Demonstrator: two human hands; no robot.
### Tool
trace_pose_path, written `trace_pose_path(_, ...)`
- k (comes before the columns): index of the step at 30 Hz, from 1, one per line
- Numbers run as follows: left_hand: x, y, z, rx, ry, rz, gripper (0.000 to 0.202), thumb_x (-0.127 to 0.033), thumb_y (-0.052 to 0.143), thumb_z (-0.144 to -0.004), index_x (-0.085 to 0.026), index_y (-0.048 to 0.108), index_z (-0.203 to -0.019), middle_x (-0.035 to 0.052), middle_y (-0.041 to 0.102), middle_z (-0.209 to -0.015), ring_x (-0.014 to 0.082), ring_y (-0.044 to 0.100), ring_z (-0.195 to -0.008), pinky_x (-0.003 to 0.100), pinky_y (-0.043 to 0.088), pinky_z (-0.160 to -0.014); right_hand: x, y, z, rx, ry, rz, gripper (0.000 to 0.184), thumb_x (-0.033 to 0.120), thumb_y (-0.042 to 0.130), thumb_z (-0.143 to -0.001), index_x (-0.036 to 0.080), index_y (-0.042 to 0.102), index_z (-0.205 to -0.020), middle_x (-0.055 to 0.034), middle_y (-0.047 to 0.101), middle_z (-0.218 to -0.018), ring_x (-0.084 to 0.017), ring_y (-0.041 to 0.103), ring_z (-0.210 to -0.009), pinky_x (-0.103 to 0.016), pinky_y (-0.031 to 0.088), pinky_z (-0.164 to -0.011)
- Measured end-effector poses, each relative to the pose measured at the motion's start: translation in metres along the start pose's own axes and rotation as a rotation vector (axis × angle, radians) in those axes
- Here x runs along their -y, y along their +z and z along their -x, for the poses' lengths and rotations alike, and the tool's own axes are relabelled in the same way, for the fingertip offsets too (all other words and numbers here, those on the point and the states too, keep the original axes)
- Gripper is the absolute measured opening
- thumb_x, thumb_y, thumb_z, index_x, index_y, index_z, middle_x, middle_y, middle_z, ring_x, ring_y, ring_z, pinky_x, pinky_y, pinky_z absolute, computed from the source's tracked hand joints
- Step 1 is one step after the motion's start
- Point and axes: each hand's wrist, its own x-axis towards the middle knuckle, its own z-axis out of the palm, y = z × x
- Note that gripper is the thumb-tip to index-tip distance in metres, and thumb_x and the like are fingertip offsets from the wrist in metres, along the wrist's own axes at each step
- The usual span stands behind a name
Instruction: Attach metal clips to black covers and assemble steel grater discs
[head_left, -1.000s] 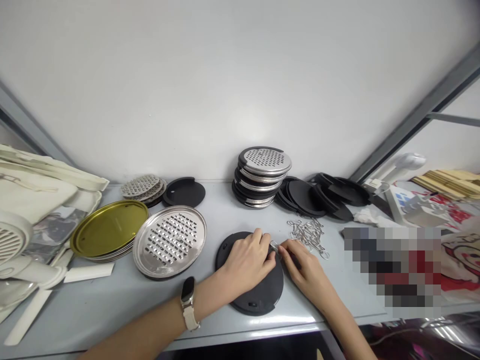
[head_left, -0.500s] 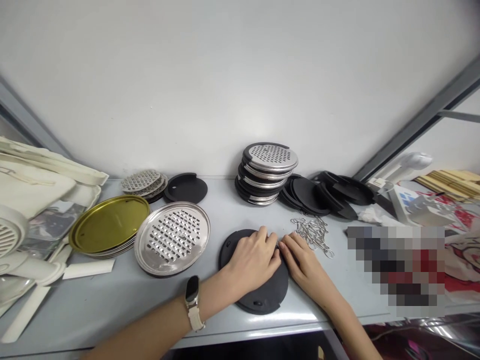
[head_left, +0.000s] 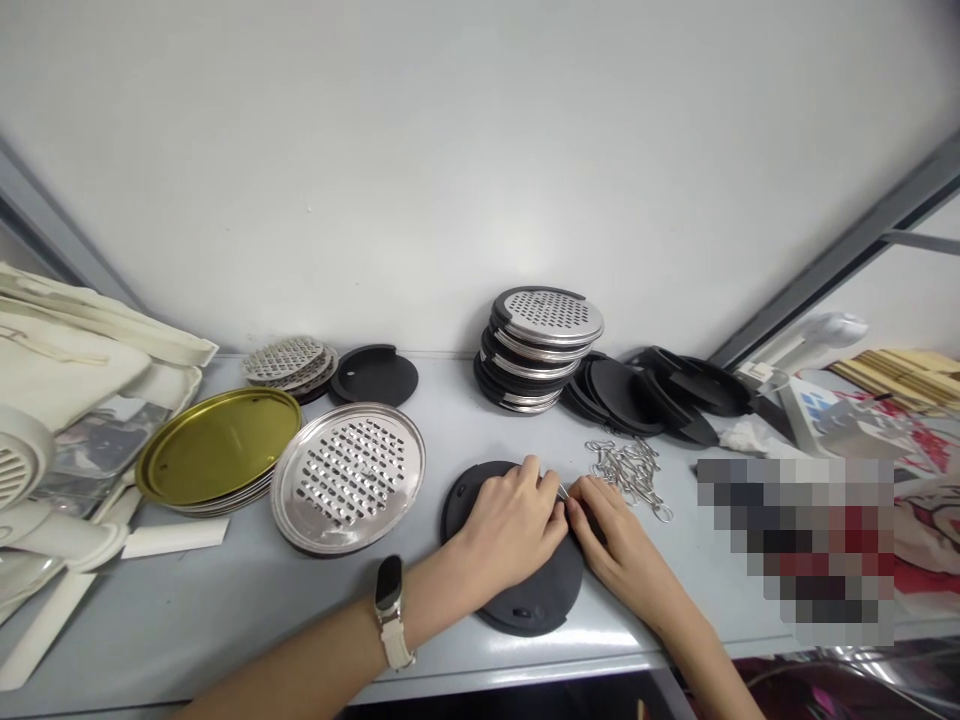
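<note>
A black disc (head_left: 536, 597) was found lying flat on the bench (head_left: 300, 612), near its front edge, with two small slots visible close to the rim. At the right-hand side of the disc a thin metal clip (head_left: 563, 492) was noted between the hands; its full shape was hidden by the fingers. The clip was held in a narrow pinch by the right hand (head_left: 621, 545), whose palm was lowered beside the disc. The disc was covered by the left hand (head_left: 517, 520), with the fingers bent toward the clip; whether anything was gripped beneath them could not be told.

The step in hand was judged to be fine fingertip work with the clip at the rim. For good results, steady downward pressure from the left hand was considered necessary, so that the disc would not be turned or slid. A light pinch was recommended, as thin wire could be bent or lost under excess force.

Just beyond the right hand, loose clips (head_left: 628, 468) were found in a tangled heap. Farther back, a tall stack (head_left: 541, 350) and several black covers (head_left: 626, 392) were recorded; to the left, a large grater (head_left: 351, 480) was recorded.
</note>
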Motion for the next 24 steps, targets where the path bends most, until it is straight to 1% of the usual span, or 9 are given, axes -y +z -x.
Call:
trace_pose_path(5, -0.0005, -0.0008, 0.0017, 0.003, -0.004, 0.004, 0.012, -0.027, 0.043, -0.092, -0.018, 0.051, -0.093, 0.0036, 0.053, -0.094, 0.0188, 0.059, -0.078, 0.030, 0.051, -0.062, 0.0024, -0.0025, 0.0019, 0.023, 0.013, 0.050, 0.019, 0.026, 0.036, -0.098, 0.022, 0.040, -0.080, -0.0021, 0.052, -0.078, -0.020, 0.047, -0.075, -0.037, 0.038, -0.076)
trace_pose_path(8, -0.0003, 0.0002, 0.0016, 0.002, -0.001, 0.008, 0.012, -0.027, 0.044, -0.092, -0.018, 0.051, -0.094, 0.0038, 0.053, -0.094, 0.0194, 0.059, -0.080, 0.030, 0.051, -0.063, 0.0019, -0.0021, 0.0020, 0.041, 0.019, 0.038, 0.020, 0.027, 0.035, -0.098, 0.022, 0.038, -0.079, -0.0006, 0.051, -0.076, -0.019, 0.047, -0.072, -0.037, 0.038, -0.076)
trace_pose_path(16, 0.0014, 0.0006, 0.0009, -0.008, 0.003, 0.020, 0.012, -0.026, 0.043, -0.092, -0.018, 0.052, -0.094, 0.0033, 0.053, -0.094, 0.0193, 0.060, -0.078, 0.030, 0.051, -0.062, -0.0012, 0.0013, 0.0010, 0.038, 0.048, 0.057, 0.024, 0.029, 0.034, -0.098, 0.023, 0.036, -0.074, -0.0001, 0.050, -0.068, -0.020, 0.047, -0.067, -0.033, 0.037, -0.066)
trace_pose_path(20, 0.0007, -0.0004, 0.0011, -0.005, 0.006, 0.017, 0.012, -0.026, 0.043, -0.092, -0.018, 0.052, -0.093, 0.0035, 0.053, -0.095, 0.0193, 0.060, -0.078, 0.030, 0.051, -0.060, -0.0028, 0.0023, 0.0019, 0.031, 0.103, 0.039, 0.024, 0.031, 0.035, -0.097, 0.023, 0.037, -0.074, -0.0004, 0.051, -0.067, -0.021, 0.049, -0.068, -0.032, 0.037, -0.064)
trace_pose_path(24, 0.0001, 0.0000, 0.0009, -0.008, 0.012, 0.005, 0.012, -0.025, 0.042, -0.093, -0.018, 0.051, -0.092, 0.0037, 0.054, -0.095, 0.0188, 0.060, -0.077, 0.030, 0.050, -0.060, -0.0027, 0.0033, 0.0014, 0.027, 0.120, 0.042, 0.023, 0.032, 0.033, -0.097, 0.023, 0.038, -0.077, -0.0016, 0.053, -0.069, -0.021, 0.050, -0.069, -0.032, 0.038, -0.064)
